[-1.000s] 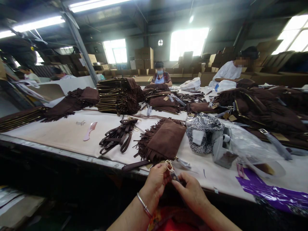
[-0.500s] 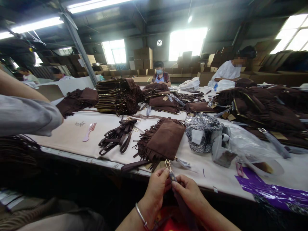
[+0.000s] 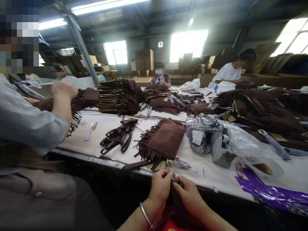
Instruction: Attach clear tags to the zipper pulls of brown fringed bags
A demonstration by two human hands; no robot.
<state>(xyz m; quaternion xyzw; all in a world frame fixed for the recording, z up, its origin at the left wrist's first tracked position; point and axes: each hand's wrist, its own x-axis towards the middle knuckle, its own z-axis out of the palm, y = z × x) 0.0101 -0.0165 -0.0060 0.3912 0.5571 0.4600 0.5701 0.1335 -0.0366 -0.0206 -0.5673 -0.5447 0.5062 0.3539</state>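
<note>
At the table's front edge my left hand (image 3: 160, 183) pinches the end of a dark strap just below its gold clasp (image 3: 169, 165). Against it, my right hand (image 3: 189, 192) has its fingers closed on the same strap (image 3: 177, 202), which hangs down between both wrists. Just beyond my fingers lies a brown fringed pouch (image 3: 167, 139), with a short strap (image 3: 136, 165) at its lower left and a plastic-wrapped piece (image 3: 184, 163) at its lower right. To the left is a bundle of dark straps (image 3: 117, 136) with gold clasps.
A co-worker's arm (image 3: 61, 109) reaches over the table at left, by a pink comb (image 3: 90, 131). Stacked brown pouches (image 3: 117, 96) stand behind. On the right are a patterned bag (image 3: 204, 131), a grey box (image 3: 222, 152), clear plastic (image 3: 250, 144) and purple plastic (image 3: 276, 191).
The co-worker at left has leaned in, a hand now raised over fringed brown material. My left hand has shifted slightly up the strap, covering its end near the clasp.
</note>
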